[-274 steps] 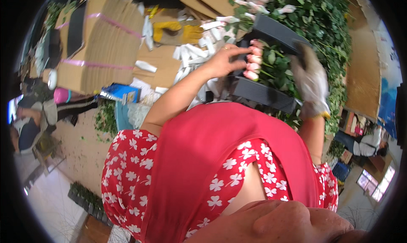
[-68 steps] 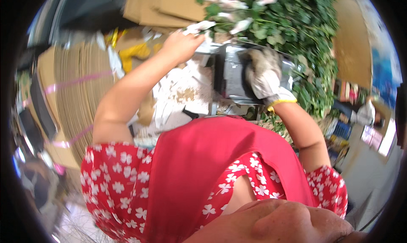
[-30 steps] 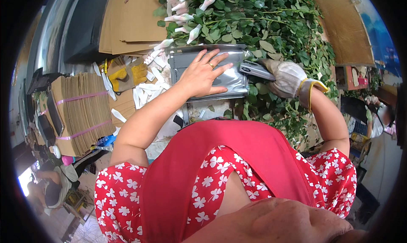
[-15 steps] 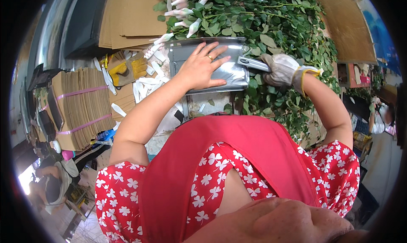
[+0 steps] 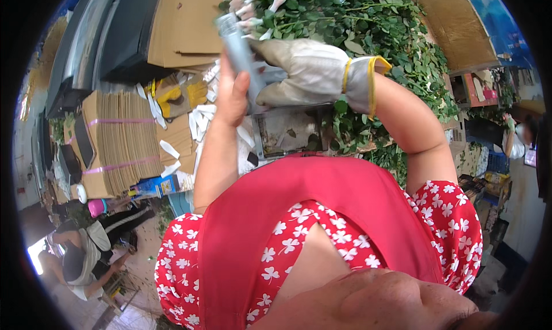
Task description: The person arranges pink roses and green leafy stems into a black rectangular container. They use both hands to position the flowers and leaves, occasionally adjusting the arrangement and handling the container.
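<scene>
My bare left hand (image 5: 233,94) is raised, thumb up, its fingers mostly hidden behind a long pale grey thing (image 5: 237,45) that stands tilted and smeared by motion. Whether this is the silver tool or lifted plastic is not clear. From the right, my right hand (image 5: 310,71), in a white and grey work glove with yellow trim, closes its fingers and thumb around the same thing. Grey plastic shows partly between and below the glove. Leafy green stems (image 5: 374,31) lie behind the glove, with several white-netted flower heads (image 5: 278,1) at their left end.
Flat cardboard (image 5: 184,28) lies at the far left, in front of it yellow gloves (image 5: 172,100) and loose white strips (image 5: 201,118). A strapped cardboard stack (image 5: 121,137) stands left. A cardboard panel (image 5: 454,25) borders the stems. Another person (image 5: 86,255) is at lower left.
My left hand has come off the flat grey plastic and turned thumb up. My gloved hand has moved left to meet it. The long grey thing now stands between them.
</scene>
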Demonstrator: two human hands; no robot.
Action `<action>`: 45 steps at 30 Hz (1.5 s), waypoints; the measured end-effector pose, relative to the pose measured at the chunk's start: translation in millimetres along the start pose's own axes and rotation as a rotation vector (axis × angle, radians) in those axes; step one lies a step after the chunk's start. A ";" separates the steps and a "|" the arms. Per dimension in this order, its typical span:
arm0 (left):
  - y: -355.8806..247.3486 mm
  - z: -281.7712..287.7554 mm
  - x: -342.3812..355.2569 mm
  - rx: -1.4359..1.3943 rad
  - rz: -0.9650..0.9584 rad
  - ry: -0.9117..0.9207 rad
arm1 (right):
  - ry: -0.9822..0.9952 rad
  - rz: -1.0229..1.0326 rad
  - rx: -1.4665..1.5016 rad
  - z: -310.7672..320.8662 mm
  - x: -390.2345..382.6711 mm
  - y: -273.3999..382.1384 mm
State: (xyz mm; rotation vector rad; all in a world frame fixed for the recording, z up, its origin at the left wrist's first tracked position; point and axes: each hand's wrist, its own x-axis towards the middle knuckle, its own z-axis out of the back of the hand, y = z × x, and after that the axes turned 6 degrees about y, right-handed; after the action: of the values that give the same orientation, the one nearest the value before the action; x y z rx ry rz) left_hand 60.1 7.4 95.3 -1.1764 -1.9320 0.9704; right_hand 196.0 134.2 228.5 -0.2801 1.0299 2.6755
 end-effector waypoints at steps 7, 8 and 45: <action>29.5 99.6 -95.4 1.555 0.045 -0.325 | -0.110 -0.070 -0.471 -38.4 -26.8 -111.0; 42.1 111.8 -111.4 1.604 0.247 -0.284 | -0.103 -0.118 -0.407 -45.5 -35.2 -116.5; 88.9 36.6 35.8 1.412 -0.383 0.502 | -0.112 0.073 -0.694 -12.1 -108.2 -173.9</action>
State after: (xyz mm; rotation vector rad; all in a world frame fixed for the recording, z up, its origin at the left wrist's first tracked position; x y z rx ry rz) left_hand 53.8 59.3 7.0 -0.1442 -0.6426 1.2594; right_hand 353.1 231.8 139.6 -0.2148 0.0480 2.9815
